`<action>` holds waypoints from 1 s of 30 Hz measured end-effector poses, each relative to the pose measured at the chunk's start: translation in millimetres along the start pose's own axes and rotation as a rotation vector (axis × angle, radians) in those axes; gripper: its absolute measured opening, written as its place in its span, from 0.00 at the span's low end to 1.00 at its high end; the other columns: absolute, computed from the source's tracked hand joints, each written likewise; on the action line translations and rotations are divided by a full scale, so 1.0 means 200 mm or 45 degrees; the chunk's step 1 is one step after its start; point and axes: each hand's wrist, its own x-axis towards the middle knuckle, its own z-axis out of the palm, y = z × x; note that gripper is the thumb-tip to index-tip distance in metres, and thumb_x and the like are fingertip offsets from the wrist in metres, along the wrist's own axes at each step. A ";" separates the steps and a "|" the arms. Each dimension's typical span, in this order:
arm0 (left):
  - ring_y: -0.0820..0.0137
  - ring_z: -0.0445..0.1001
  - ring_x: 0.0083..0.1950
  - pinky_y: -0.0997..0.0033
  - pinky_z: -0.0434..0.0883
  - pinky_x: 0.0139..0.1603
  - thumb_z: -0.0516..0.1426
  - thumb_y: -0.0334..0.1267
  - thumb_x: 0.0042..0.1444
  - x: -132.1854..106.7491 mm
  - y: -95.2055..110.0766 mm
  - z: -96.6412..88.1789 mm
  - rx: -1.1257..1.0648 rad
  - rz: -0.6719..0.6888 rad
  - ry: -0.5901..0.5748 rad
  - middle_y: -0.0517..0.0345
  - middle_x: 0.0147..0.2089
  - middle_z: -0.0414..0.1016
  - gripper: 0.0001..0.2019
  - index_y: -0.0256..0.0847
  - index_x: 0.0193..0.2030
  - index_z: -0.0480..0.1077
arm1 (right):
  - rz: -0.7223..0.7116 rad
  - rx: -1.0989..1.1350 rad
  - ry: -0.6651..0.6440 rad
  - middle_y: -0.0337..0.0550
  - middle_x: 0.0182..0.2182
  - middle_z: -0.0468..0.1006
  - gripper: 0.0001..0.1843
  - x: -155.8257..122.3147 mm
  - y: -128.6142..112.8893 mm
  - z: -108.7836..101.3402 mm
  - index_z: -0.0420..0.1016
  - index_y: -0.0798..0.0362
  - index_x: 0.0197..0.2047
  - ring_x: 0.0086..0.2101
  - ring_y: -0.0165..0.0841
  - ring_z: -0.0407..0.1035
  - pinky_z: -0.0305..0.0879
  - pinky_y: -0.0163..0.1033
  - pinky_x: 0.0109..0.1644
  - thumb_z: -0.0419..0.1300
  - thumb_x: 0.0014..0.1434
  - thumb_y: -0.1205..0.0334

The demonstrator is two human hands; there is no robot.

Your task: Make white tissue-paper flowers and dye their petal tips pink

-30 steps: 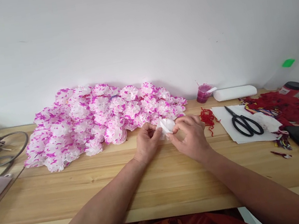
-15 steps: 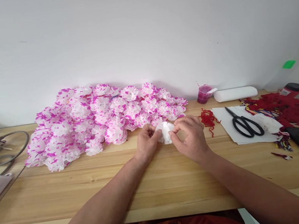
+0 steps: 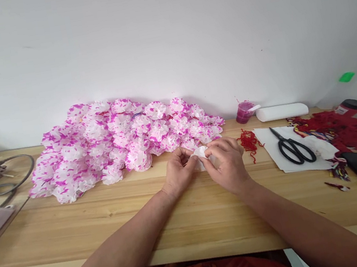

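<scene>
Both hands (image 3: pixel 201 166) around paper flower (image 3: pixel 200 152)

I count: one pair of black scissors (image 3: pixel 292 148); one pink-stained cup (image 3: pixel 243 112); one white paper sheet (image 3: pixel 272 147); one white tube (image 3: pixel 281 111); two heaps of red thread (image 3: pixel 335 129); pink-and-white paper flowers (image 3: pixel 114 142), too many to tally.

black scissors (image 3: pixel 293 148) on white paper (image 3: pixel 272 147) beside red yarn (image 3: pixel 336 127).
</scene>
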 end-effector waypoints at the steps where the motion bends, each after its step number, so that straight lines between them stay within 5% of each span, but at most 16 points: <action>1: 0.74 0.71 0.31 0.73 0.69 0.35 0.65 0.41 0.49 0.00 0.01 0.00 -0.017 -0.022 -0.024 0.62 0.30 0.72 0.13 0.39 0.34 0.67 | -0.036 -0.017 0.007 0.40 0.40 0.80 0.06 0.00 0.00 0.00 0.74 0.48 0.31 0.48 0.43 0.66 0.57 0.49 0.52 0.67 0.56 0.66; 7: 0.75 0.68 0.26 0.75 0.66 0.29 0.65 0.47 0.50 0.00 0.01 0.00 -0.046 -0.163 -0.004 0.63 0.26 0.71 0.15 0.39 0.32 0.67 | -0.159 -0.079 -0.025 0.40 0.43 0.80 0.06 0.02 0.00 -0.03 0.75 0.47 0.34 0.51 0.44 0.65 0.55 0.52 0.54 0.64 0.56 0.69; 14: 0.74 0.71 0.29 0.74 0.68 0.32 0.65 0.42 0.50 0.00 -0.06 0.00 0.074 -0.033 -0.039 0.60 0.29 0.73 0.12 0.39 0.32 0.68 | -0.010 -0.013 -0.029 0.44 0.43 0.79 0.07 0.01 -0.01 -0.02 0.72 0.48 0.34 0.51 0.47 0.66 0.57 0.53 0.54 0.66 0.54 0.59; 21: 0.75 0.69 0.27 0.75 0.67 0.29 0.65 0.41 0.48 0.00 -0.03 -0.01 -0.041 -0.137 0.058 0.63 0.27 0.71 0.13 0.40 0.30 0.65 | 0.026 0.028 -0.008 0.40 0.39 0.80 0.09 0.01 0.00 -0.02 0.67 0.50 0.27 0.47 0.43 0.68 0.59 0.50 0.51 0.64 0.51 0.69; 27: 0.76 0.66 0.24 0.76 0.64 0.26 0.67 0.46 0.49 0.00 0.01 -0.01 -0.041 -0.154 -0.084 0.64 0.25 0.71 0.16 0.38 0.34 0.68 | -0.070 0.021 -0.036 0.40 0.39 0.80 0.07 0.00 -0.01 -0.01 0.69 0.49 0.28 0.48 0.44 0.67 0.58 0.51 0.52 0.63 0.52 0.68; 30: 0.78 0.63 0.22 0.76 0.62 0.24 0.67 0.51 0.49 0.00 0.00 -0.01 -0.106 -0.203 -0.026 0.66 0.22 0.68 0.19 0.39 0.30 0.67 | -0.082 0.023 -0.054 0.40 0.39 0.80 0.08 0.00 -0.01 -0.02 0.68 0.49 0.28 0.49 0.44 0.67 0.57 0.52 0.53 0.63 0.52 0.69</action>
